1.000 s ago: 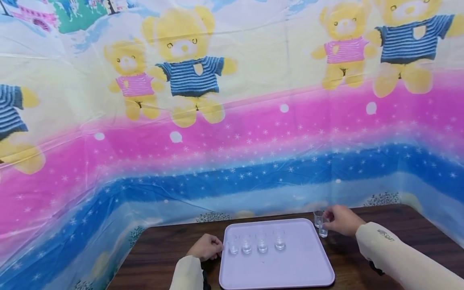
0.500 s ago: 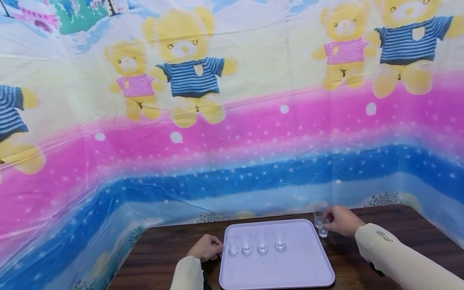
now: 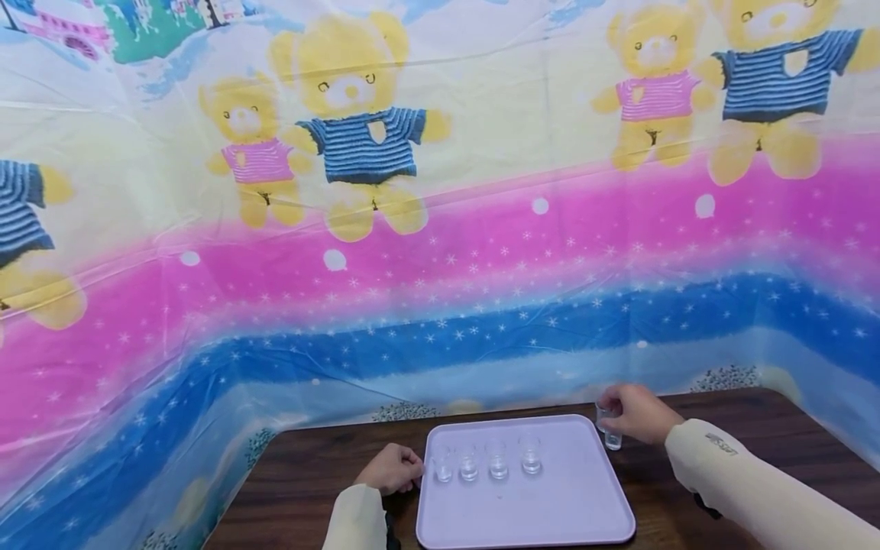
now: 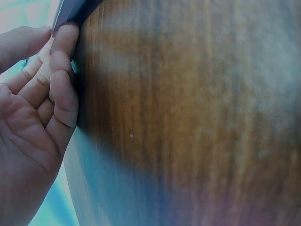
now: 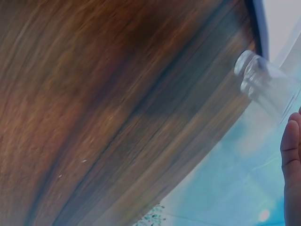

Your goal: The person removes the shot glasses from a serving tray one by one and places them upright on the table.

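Note:
My left hand (image 3: 390,469) is at the left edge of a pale lilac tray (image 3: 522,516). In the left wrist view its thumb and forefinger pinch the tray's rim (image 4: 62,15), and the other fingers are curled. Just past the tray's far right corner, two small clear shot glasses stand close together. My right hand (image 3: 639,414) is over them, thumb and fingertips at the rear glass (image 3: 601,418) and above the front glass (image 3: 613,441). Whether it grips one is hidden. In the right wrist view the glasses overlap, with fingers (image 5: 291,146) beside their rims.
Several clear shot glasses (image 3: 498,467) stand in a row across the back half of the tray. Under everything is a dark wood table (image 3: 309,458). A cloth (image 3: 440,305) printed with bears hangs right behind the table's back edge.
My right hand has shifted slightly left and up, from the front glass towards the rear one. Both glasses there, the tray and my left hand have stayed where they were.

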### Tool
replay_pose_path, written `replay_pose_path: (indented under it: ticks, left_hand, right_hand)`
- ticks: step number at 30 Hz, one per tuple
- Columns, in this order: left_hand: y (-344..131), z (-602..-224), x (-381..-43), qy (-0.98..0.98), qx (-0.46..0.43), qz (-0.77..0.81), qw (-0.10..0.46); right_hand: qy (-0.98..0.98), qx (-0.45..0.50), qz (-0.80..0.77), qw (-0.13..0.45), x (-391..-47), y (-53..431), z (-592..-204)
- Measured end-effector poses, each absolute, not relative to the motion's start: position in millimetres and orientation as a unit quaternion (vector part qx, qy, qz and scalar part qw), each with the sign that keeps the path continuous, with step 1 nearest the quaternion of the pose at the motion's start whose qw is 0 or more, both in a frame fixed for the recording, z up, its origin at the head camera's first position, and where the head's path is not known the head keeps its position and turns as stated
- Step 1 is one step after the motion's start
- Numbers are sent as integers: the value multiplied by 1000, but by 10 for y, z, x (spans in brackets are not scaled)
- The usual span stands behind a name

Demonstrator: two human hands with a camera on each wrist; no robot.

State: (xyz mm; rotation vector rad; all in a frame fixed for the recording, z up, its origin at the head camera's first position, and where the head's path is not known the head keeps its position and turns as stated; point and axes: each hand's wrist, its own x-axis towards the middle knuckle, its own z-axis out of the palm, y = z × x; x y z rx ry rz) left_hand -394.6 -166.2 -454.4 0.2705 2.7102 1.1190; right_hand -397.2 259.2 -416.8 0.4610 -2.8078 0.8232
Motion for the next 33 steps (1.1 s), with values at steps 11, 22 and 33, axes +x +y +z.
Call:
replay_pose_path:
  ticks: [11, 22, 33]
  left_hand:
    - [-1672, -4564, -3960, 918, 91, 373, 95]
    - [-1681, -4571, -3968, 916, 96, 379, 94]
    - [-1678, -4561, -3969, 916, 89, 380, 95]
  right_hand:
    - [-942, 160, 287, 69, -3981, 2321, -4142]
    - [-940, 195, 277, 50, -3911, 1952, -4094]
    - [-925, 265, 271, 28, -3920, 1705, -4232]
